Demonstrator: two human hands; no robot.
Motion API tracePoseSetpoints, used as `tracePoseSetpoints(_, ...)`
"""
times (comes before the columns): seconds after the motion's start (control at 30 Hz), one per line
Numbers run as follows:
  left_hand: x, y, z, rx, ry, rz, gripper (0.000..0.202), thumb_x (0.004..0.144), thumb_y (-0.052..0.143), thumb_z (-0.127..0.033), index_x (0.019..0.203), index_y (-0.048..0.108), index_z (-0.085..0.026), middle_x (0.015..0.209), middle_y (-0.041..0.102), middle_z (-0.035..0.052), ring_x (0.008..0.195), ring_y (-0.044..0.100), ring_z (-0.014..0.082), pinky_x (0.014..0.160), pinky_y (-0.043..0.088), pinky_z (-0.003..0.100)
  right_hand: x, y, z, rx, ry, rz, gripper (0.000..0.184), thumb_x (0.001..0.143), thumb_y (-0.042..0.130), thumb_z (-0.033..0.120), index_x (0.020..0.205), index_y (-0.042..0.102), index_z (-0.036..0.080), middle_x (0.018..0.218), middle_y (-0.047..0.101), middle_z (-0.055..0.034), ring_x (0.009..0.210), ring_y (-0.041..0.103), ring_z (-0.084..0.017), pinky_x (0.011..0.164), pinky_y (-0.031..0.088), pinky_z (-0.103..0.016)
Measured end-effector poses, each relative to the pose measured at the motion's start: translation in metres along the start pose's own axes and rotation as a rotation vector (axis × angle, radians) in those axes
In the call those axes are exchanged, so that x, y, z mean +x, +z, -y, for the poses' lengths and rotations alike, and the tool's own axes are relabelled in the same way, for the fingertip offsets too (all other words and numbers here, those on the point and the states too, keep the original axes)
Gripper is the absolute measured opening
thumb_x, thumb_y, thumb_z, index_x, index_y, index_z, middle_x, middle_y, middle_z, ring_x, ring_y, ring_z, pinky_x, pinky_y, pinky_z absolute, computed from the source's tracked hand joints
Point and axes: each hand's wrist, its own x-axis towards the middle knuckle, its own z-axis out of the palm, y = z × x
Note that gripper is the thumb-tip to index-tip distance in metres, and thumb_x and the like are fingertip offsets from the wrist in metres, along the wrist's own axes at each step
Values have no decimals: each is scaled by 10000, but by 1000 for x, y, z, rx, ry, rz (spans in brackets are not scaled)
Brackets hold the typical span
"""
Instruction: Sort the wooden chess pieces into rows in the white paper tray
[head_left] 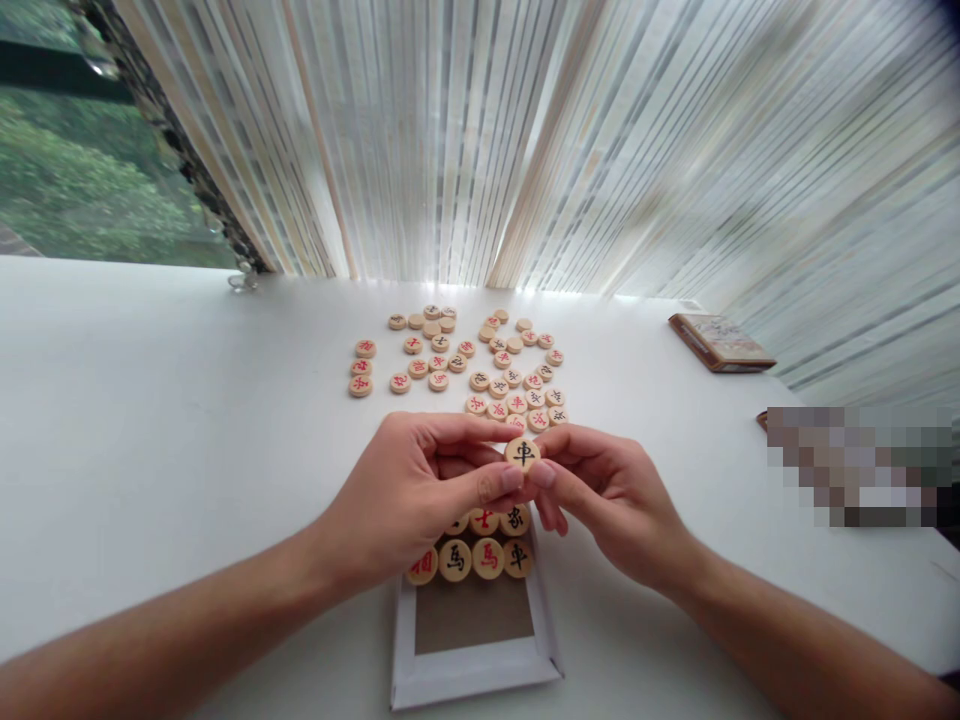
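Note:
Between the fingertips of both hands is a round wooden Chinese chess piece (523, 455) with a black character facing me. My left hand (427, 480) pinches it from the left, thumb below and index finger above. From the other side my right hand (600, 480) grips its edge with thumb and fingers. Beneath the hands lies a white box (476, 690) with rows of chess pieces, red and black, at its far end. The nearest row includes a black-marked piece (455, 561) and a red-marked piece (487, 559). My left hand hides part of these rows.
Many loose chess pieces (439, 381) lie scattered on the white table (187, 450) beyond my hands, some face down. A flat brown box (721, 343) rests at the right, near a pixelated patch. String curtains (420, 140) hang along the far edge, beside a window.

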Motion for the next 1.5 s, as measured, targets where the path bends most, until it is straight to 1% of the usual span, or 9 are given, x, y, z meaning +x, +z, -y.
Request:
tracePoseSetpoints(0.2,-1,2,2,134,92,5,329,830,878,-147,1149,798,-141,972,858,68,883,840,218,829,698,245,0,2,2,8,10,28,293,839,891,354,814,677,156,589,610,37,514,515,-79,492,427,-184)
tracePoseSetpoints(0.37,-3,5,3,372,223,2,254,881,799,-136,1134,821,-148,983,857,55,879,834,186,807,678,200,-1,3,5,-7,18,31,291,803,917,313,767,672,160,618,599,40,534,472,-73,483,365,-185)
tracePoseSetpoints(0.53,-4,6,0,594,344,28,222,889,783,-123,1091,846,-188,943,853,22,815,814,151,754,654,172,-4,3,6,-48,21,24,273,826,896,311,744,690,152,609,607,32,536,467,-73,478,340,-188)
tracePoseSetpoints(0.67,-5,7,-3,593,338,64,193,928,771,-170,1098,851,-216,949,854,21,820,810,132,752,634,146,-3,3,9,-40,14,44,286,890,839,355,754,692,150,577,575,38,513,454,-71,472,335,-192)
tracePoseSetpoints(0.8,-6,5,-2,538,312,64,219,932,763,-156,1136,831,-199,975,857,30,855,819,143,792,642,161,-4,1,8,-41,10,73,338,1005,692,422,807,697,148,597,579,20,505,476,-85,491,374,-217)
tracePoseSetpoints(0.97,-6,5,0,438,279,51,263,926,768,-146,1187,791,-163,965,859,43,864,831,160,814,658,181,-5,0,7,11,13,86,324,1031,650,412,841,691,153,623,566,18,520,485,-96,508,391,-235)
tracePoseSetpoints(1.1,-4,6,-1,382,266,14,255,909,790,-152,1164,789,-139,946,857,67,851,835,184,803,673,210,-5,1,8,80,7,108,251,1009,690,388,901,700,161,652,585,23,515,483,-90,508,417,-235)
tracePoseSetpoints(1.23,-4,6,0,387,266,-21,251,885,822,-172,1135,802,-146,936,856,76,819,835,205,758,685,237,-5,3,8,96,37,96,246,938,792,391,927,696,166,662,592,30,513,489,-81,488,412,-213)
tracePoseSetpoints(1.5,-5,7,1,482,319,-22,239,889,801,-160,1127,812,-136,946,856,73,821,829,188,768,679,216,-2,6,9,103,55,60,329,755,962,338,824,693,162,671,652,20,535,513,-70,478,412,-180)
